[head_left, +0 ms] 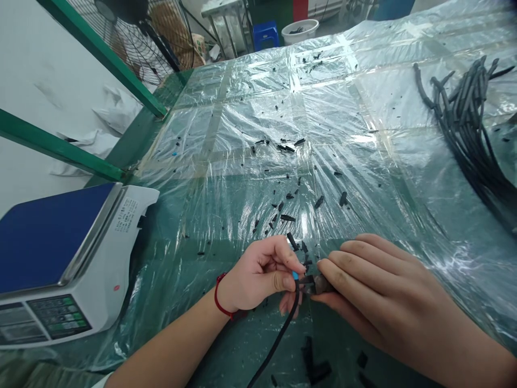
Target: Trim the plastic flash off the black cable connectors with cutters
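Observation:
My left hand (270, 272), with a red string on its wrist, pinches a black cable (283, 330) close to its blue tip (295, 275) between thumb and forefinger. The cable bends down toward the bottom edge. Just to the right, my right hand (375, 288) is wrapped around a small dark metal tool that looks like nippers (312, 284). Their jaws meet the cable just beside the blue tip; the handles are hidden under my fingers. Black scraps (288, 217) lie scattered around and beyond both hands.
A blue-topped weighing scale (133, 215) stands at left beside green metal bars (109, 59). Bundled dark cables (464, 124) lie at right on the plastic-covered table (242, 129). Past the far edge are a fan (161, 32), a blue stool (265, 35) and a white tub (300, 36).

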Available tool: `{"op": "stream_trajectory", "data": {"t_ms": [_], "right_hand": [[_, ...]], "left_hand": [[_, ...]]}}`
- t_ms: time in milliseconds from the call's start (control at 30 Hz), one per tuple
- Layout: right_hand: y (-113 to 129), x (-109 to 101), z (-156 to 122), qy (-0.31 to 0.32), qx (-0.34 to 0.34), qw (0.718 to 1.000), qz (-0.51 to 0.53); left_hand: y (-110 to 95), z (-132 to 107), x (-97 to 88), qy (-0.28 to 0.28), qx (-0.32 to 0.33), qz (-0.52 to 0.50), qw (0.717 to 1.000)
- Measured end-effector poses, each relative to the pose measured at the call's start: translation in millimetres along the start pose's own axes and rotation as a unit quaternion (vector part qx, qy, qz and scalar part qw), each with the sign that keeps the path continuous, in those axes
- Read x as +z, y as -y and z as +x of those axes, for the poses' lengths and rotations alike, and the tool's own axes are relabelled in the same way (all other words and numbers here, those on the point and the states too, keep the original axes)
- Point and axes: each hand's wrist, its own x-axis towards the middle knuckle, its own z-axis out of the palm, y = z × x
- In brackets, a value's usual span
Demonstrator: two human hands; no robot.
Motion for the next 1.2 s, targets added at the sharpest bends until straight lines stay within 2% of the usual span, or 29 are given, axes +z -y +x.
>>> {"op": "stream_trajectory", "data": {"t_ms": [833, 1067, 1200], "right_hand": [[3, -3, -4, -0.021, 0.013, 1.000, -0.005], [4, 0, -4, -0.030, 0.017, 0.999, -0.009], [2, 0, -1, -0.051, 0.024, 0.998, -0.025]], "left_hand": [[-4, 1, 3.1, 0.007, 0.028, 0.001, 1.000], [-11, 4, 0.6, 0.003, 0.060, 0.094, 0.994], [-22, 4, 0.8, -0.031, 0.126, 0.227, 0.965]]}}
